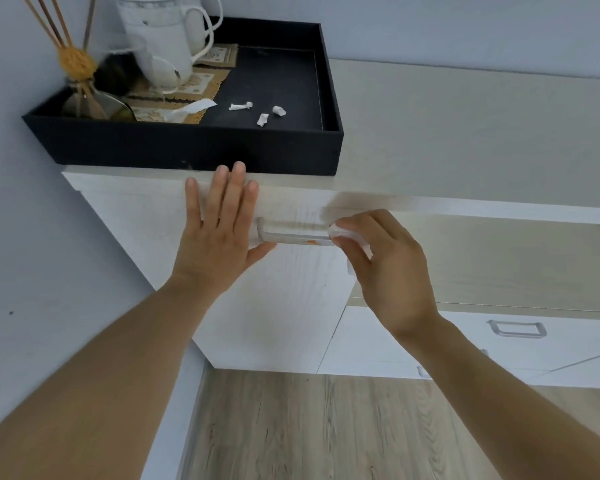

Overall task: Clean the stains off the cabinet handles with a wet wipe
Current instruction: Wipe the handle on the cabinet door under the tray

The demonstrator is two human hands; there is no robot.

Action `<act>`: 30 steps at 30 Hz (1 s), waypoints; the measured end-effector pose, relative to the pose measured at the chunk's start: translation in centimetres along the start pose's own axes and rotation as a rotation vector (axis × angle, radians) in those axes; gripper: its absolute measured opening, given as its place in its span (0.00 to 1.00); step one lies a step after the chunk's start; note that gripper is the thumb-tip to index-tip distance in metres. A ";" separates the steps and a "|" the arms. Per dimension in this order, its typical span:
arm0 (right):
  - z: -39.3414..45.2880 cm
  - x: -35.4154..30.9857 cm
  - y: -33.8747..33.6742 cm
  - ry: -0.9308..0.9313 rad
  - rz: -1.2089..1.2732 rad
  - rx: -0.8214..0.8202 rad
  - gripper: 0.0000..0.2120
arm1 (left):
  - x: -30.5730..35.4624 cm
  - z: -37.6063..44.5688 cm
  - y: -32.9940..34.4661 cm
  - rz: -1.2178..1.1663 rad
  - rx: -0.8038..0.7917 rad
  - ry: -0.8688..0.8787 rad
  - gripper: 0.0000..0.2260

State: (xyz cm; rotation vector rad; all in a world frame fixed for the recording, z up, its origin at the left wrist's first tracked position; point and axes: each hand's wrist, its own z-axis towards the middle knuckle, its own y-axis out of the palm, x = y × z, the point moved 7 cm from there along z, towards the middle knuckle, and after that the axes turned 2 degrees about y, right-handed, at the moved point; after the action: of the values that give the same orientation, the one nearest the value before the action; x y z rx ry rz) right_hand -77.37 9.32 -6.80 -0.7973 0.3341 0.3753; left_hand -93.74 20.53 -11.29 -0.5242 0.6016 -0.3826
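A clear cabinet handle (pixel 293 237) sits on the white drawer front (pixel 291 289), with an orange stain near its right end. My right hand (pixel 385 268) pinches a folded white wet wipe (pixel 342 233) against the handle's right end. My left hand (pixel 219 233) presses flat on the drawer front just left of the handle, fingers straight and spread.
A black tray (pixel 194 147) stands on the cabinet top (pixel 465 133), holding a white jug (pixel 160 32), a reed diffuser (pixel 80 81) and three small crumpled wipes (pixel 260 112). Another handle (pixel 516 329) is on a lower drawer at right. Wooden floor lies below.
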 end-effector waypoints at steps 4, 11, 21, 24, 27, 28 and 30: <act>-0.8 0.6 0.9 0.008 0.016 0.034 0.06 | 0.7 -0.1 1.0 0.009 0.102 -0.025 0.36; -1.6 1.1 1.9 0.074 0.082 0.169 0.07 | 1.3 -1.3 3.0 -0.029 0.217 -0.007 0.38; -1.9 1.5 2.2 0.144 0.200 0.253 0.08 | 1.2 -1.3 3.5 -0.096 0.274 -0.045 0.42; -2.2 1.2 2.8 0.112 0.173 0.262 0.08 | 1.2 -1.4 3.6 -0.091 0.296 -0.045 0.42; -2.3 1.5 2.6 0.058 0.181 0.288 0.09 | 1.2 -1.5 3.7 -0.089 0.317 -0.040 0.41; -2.3 1.6 2.6 0.042 0.178 0.289 0.09 | 1.3 -1.5 3.7 -0.085 0.321 -0.033 0.41; -2.5 1.5 2.6 -0.001 0.163 0.289 0.09 | 1.4 -1.5 3.8 -0.078 0.325 -0.023 0.40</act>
State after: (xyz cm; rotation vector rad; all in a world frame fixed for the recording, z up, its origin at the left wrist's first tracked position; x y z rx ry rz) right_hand -77.52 9.41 -10.68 -0.4883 0.4427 0.4679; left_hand -92.94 22.37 -15.06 -0.2399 0.4855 -0.5362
